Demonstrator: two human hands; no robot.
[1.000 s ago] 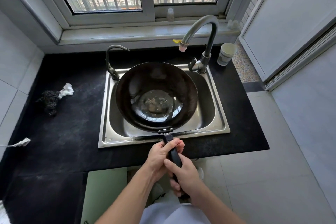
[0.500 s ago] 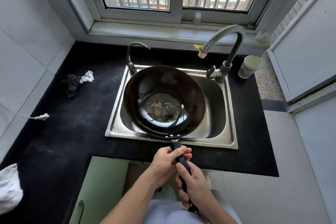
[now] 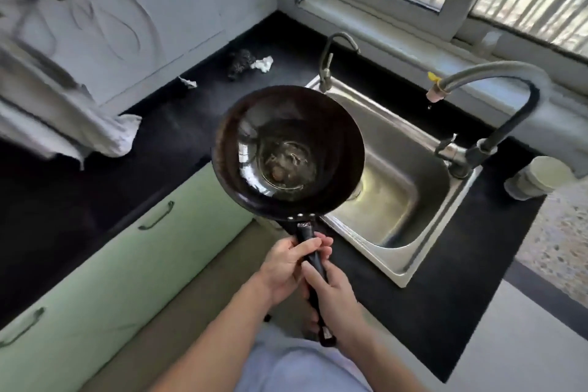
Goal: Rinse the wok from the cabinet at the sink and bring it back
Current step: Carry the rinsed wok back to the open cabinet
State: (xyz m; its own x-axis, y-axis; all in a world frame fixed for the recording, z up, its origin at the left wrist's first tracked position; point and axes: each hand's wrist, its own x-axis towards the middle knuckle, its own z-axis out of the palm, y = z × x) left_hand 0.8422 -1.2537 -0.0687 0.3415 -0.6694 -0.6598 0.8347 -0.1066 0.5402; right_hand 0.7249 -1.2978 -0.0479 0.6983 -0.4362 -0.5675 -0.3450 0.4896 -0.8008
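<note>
I hold a dark round wok [image 3: 331,130] by its long black handle, lifted above the left edge of the steel sink [image 3: 391,169]. A little water and some bits lie in its bottom. My left hand [image 3: 286,267] grips the handle near the wok; my right hand [image 3: 334,299] grips it lower down, toward its end. The grey curved faucet [image 3: 496,76] stands at the sink's right side, a drop hanging under its spout. Pale green cabinet doors [image 3: 121,264] sit below the black counter, at the left.
The black counter [image 3: 191,118] carries a dark scrubber with white paper [image 3: 248,64], a paper scrap [image 3: 187,82] and a white cloth [image 3: 117,137]. A smaller tap [image 3: 331,57] rises at the sink's back left. A paper cup [image 3: 537,178] stands right of the faucet. Windows run behind.
The wok has come up out of the sink basin and swung left toward the cabinets. My view has turned left. Both hands keep their grip on the handle.
</note>
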